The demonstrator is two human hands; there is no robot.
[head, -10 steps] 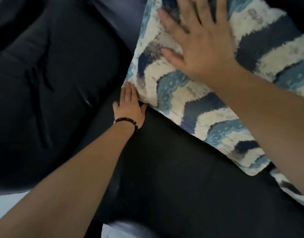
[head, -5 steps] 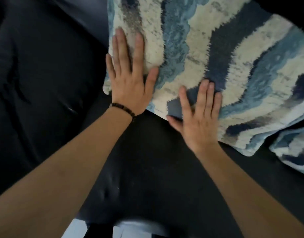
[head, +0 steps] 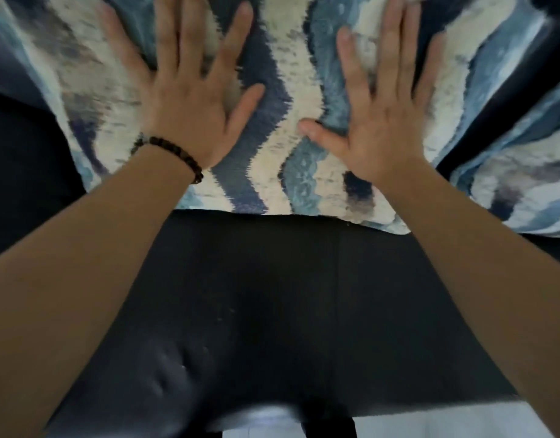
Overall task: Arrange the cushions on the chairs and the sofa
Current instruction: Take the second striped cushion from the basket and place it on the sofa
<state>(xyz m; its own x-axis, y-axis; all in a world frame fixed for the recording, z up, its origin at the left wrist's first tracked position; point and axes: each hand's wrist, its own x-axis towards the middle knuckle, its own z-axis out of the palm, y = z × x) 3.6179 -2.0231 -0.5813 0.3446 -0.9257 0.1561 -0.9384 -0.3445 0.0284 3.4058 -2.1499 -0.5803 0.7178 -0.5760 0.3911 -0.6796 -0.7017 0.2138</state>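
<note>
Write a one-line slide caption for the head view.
Left hand and right hand rest flat on a blue-patterned cushion on a dark seat.

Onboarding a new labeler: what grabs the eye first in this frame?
The blue-and-white wavy cushion across the top, with the left hand and right hand spread flat on it. A dark bead bracelet sits on the left wrist. Below lies the black seat; a second matching cushion peeks in at the right edge.

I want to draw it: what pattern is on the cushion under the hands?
The cushion has wavy blue, navy and cream stripes; head view.
</note>
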